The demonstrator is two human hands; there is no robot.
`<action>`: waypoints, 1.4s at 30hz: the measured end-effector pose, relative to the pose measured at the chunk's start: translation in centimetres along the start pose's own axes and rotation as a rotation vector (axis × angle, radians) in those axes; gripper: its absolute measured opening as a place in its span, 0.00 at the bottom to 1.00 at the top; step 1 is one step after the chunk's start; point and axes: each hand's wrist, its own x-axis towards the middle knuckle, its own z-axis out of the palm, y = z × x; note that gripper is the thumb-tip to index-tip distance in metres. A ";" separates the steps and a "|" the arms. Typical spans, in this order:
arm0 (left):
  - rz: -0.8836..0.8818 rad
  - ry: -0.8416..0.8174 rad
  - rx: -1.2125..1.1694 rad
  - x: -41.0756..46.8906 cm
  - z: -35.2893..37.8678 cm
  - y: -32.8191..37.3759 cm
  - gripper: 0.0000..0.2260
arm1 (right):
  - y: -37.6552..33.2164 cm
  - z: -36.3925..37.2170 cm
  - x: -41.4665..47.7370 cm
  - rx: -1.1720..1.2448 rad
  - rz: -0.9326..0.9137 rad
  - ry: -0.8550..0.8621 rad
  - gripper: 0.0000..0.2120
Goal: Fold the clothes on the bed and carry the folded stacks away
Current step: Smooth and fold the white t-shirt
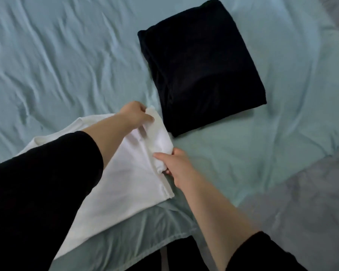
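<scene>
A white garment (125,177) lies flat on the light blue bed sheet (57,61) near the bed's front edge, partly under my left forearm. My left hand (134,114) pinches the far end of the garment's folded right edge. My right hand (174,165) grips the same folded edge closer to me. Just beyond, to the right, a black folded garment (202,69) rests on the sheet, not touched by either hand.
The wrinkled sheet stretches bare to the left and far side. A grey blanket (311,202) covers the right and lower right. The sheet's front hem (155,249) marks the bed edge, with dark clothing of mine below it.
</scene>
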 end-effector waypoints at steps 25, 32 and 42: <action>0.268 -0.069 0.303 -5.6 -6.1 -7.5 0.06 | 4.5 -0.5 0.4 -0.448 -0.460 0.469 0.03; 0.329 0.088 0.562 -6.0 -3.4 -10.0 0.18 | 5.3 -2.2 -0.2 -1.064 -0.820 0.335 0.06; 0.258 -0.048 0.695 -7.3 4.2 -11.7 0.38 | 6.4 -6.6 -0.8 -1.671 -1.032 0.134 0.23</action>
